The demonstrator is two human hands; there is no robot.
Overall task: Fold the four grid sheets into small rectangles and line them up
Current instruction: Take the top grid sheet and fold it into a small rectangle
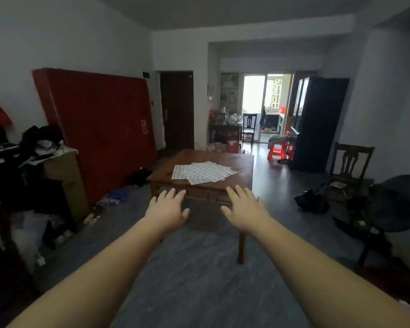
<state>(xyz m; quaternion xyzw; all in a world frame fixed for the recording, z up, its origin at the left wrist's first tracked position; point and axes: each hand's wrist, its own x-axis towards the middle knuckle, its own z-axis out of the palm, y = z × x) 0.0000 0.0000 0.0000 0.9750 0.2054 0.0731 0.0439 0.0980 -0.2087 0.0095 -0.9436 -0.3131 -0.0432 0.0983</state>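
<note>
**Hands short of the sheets; folding not begun**

Four white grid-printed paper sheets [202, 172] are lying unfolded and overlapping on the brown wooden tabletop [243, 162]. Both hands are reaching out before its near edge, fingers straight, spread, holding nothing. The sheets are lying beyond them, the left hand [167, 210] and right hand [244, 210] about equally near.

Dim light, grey floor [199, 280], white walls [69, 39], red slab [100, 129], possibly a mattress, bright doorway [265, 100]
</note>
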